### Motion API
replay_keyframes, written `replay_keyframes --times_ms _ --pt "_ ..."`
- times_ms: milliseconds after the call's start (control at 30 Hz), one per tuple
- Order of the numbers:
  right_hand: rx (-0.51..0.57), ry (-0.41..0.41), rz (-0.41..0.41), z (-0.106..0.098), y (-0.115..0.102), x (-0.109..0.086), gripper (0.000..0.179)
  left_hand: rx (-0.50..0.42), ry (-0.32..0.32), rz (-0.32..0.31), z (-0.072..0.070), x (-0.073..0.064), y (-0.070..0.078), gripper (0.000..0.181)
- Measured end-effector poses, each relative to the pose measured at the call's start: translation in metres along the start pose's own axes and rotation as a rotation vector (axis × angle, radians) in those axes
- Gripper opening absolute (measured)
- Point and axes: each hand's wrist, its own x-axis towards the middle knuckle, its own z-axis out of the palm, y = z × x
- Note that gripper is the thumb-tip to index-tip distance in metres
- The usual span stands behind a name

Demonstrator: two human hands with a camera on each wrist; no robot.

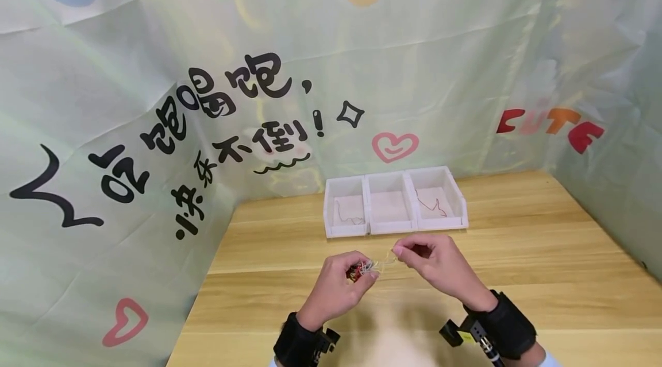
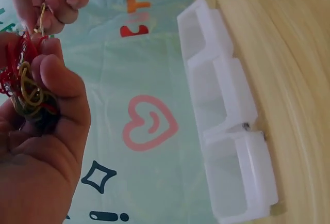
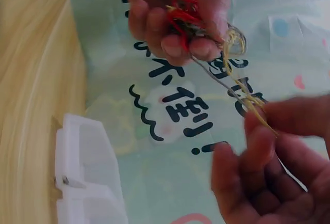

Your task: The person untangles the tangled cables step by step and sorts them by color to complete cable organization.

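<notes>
In the head view my left hand (image 1: 331,289) holds a tangled bundle of thin strings (image 1: 355,271) above the table. Red, yellow and grey strands show in it, and the curled fingers hide part of the bundle. Just to the right, my right hand (image 1: 442,266) pinches the end of a yellow string (image 3: 235,74) between thumb and fingertips. That string stretches from the bundle to the right hand, with a grey strand running beside it in the right wrist view. Both hands are raised off the wooden surface.
Three white bins (image 1: 390,228) stand side by side at the back of the wooden table (image 1: 269,246). A pale string (image 1: 351,220) lies in the left bin, a dark red string (image 1: 431,206) in the right one. A printed cloth (image 1: 439,80) hangs behind and along both sides.
</notes>
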Motion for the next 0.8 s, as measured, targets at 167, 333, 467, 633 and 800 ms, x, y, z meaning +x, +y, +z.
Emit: replay_keyframes --times_ms 167,333,467,633,800 --pt "0.101 0.102 0.072 -0.005 0.011 0.003 0.008 -0.064 0.017 0.001 -0.005 -0.001 0.011 0.005" --pt "0.146 0.181 0.078 -0.008 0.040 0.006 0.014 -0.103 0.025 -0.085 -0.005 -0.006 -0.002 0.010" --pt "0.121 0.234 0.075 -0.014 0.055 0.007 0.016 -0.121 0.031 -0.114 -0.006 -0.010 -0.015 0.013" --pt "0.339 0.434 0.122 -0.035 0.065 0.011 0.026 -0.144 0.067 -0.169 -0.022 -0.015 -0.003 0.020" --pt "0.429 0.510 0.142 -0.049 0.075 0.018 0.032 -0.221 0.088 -0.203 -0.034 -0.019 0.007 0.020"
